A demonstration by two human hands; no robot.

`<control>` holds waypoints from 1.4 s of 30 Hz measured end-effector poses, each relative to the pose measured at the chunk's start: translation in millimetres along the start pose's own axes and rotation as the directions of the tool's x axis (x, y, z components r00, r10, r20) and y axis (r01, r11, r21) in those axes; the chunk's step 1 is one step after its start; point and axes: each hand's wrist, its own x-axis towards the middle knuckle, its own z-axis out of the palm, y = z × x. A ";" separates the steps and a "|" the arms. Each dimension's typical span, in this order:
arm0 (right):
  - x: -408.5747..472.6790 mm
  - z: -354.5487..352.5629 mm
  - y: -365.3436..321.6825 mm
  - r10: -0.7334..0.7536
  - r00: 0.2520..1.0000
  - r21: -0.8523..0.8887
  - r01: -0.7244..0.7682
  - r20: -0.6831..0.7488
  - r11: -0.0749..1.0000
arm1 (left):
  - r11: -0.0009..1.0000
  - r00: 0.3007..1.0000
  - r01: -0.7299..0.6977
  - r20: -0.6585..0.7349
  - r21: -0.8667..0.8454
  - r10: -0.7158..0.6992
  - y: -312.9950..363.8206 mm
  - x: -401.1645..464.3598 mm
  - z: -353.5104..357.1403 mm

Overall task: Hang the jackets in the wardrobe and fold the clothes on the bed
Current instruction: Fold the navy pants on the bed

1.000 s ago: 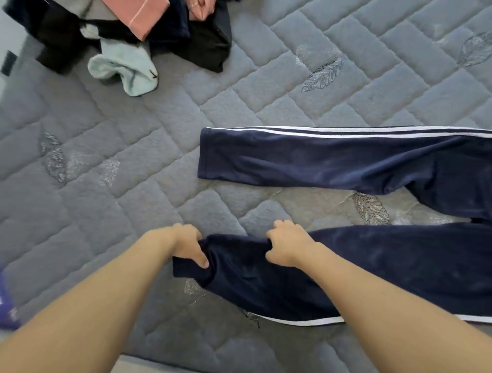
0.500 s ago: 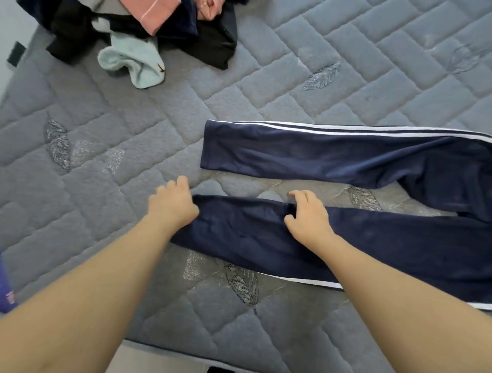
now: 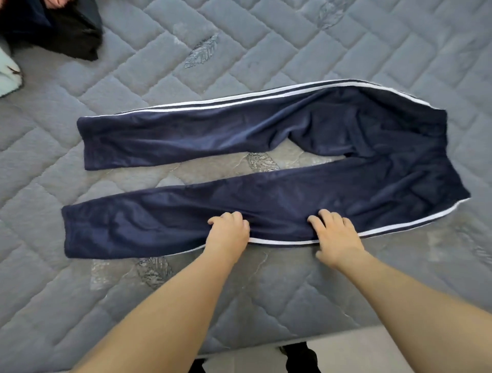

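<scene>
Trousers [image 3: 266, 202], near edge under both hands' fingers [image 3: 231, 217].

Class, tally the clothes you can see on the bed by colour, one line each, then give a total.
Navy track trousers, gripped by left hand and right hand: 1
Black garment: 1
Pale mint garment: 1
Pink garment, barely in view: 1
Total: 4
</scene>
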 end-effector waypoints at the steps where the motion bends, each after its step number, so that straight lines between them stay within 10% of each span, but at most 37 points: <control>1: 2.8 -0.8 1.3 0.019 0.999 -0.017 -0.019 -0.029 1.000 | 0.997 0.999 0.038 0.017 -0.063 -0.037 -3.2 5.8 -3.7; 6: 16.7 -23.0 9.5 0.079 0.995 0.015 -0.078 -0.057 0.997 | 0.873 0.961 0.248 0.219 -0.421 -0.167 -48.0 27.9 -34.4; 13: 46.1 -97.5 79.1 0.097 0.987 0.123 -0.113 0.126 0.986 | 0.894 0.947 0.318 0.159 -0.315 -0.281 -94.1 53.1 -95.0; 20: 104.1 -159.8 187.0 0.179 0.887 0.009 -0.193 -0.426 0.981 | 0.763 0.755 0.640 -0.258 0.090 -0.603 -115.7 105.5 -159.7; 23: 112.5 -136.0 225.7 0.323 0.832 0.123 -0.301 -0.451 0.946 | 0.904 0.826 0.427 -0.419 0.032 -0.376 -52.2 139.5 -172.4; 27: 96.9 -72.2 252.4 0.500 0.866 0.479 -0.431 -0.020 0.765 | 0.983 0.936 -0.039 -0.352 -0.179 -0.027 75.7 181.2 -171.9; 33: 75.9 -10.9 290.9 0.363 0.932 0.448 -0.324 -0.001 0.833 | 0.877 0.935 0.087 -0.265 -0.474 -0.236 100.0 241.9 -184.1; 38: 83.4 -3.5 308.8 0.073 0.977 0.179 -0.037 -0.199 0.983 | 0.991 0.975 0.024 -0.217 -0.132 -0.052 85.6 258.5 -200.0; 42: 72.7 -18.8 311.3 0.069 0.994 0.392 -0.099 0.088 0.914 | 0.996 0.997 -0.018 -0.079 -0.085 0.011 109.0 243.0 -203.4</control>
